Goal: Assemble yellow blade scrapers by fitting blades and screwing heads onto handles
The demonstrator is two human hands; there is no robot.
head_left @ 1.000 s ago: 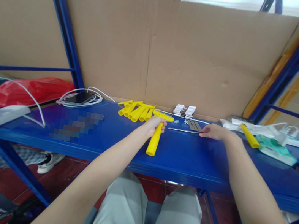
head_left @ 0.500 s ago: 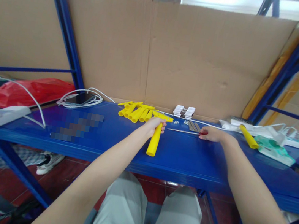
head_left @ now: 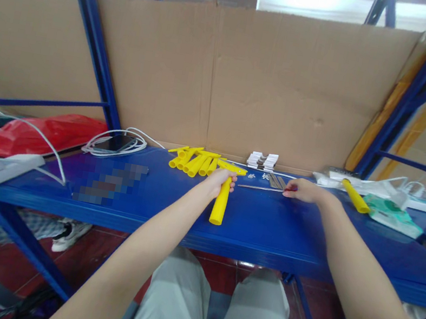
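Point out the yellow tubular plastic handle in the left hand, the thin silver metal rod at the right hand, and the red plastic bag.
Yellow tubular plastic handle (head_left: 220,203), head view: mid-tube.
Thin silver metal rod (head_left: 259,188), head view: mid-shaft.
Red plastic bag (head_left: 60,131), head view: right of its middle.

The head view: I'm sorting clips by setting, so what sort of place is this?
Probably a workshop or light-assembly workstation: a blue bench with a cardboard panel behind it, and several similar yellow pieces grouped on top.
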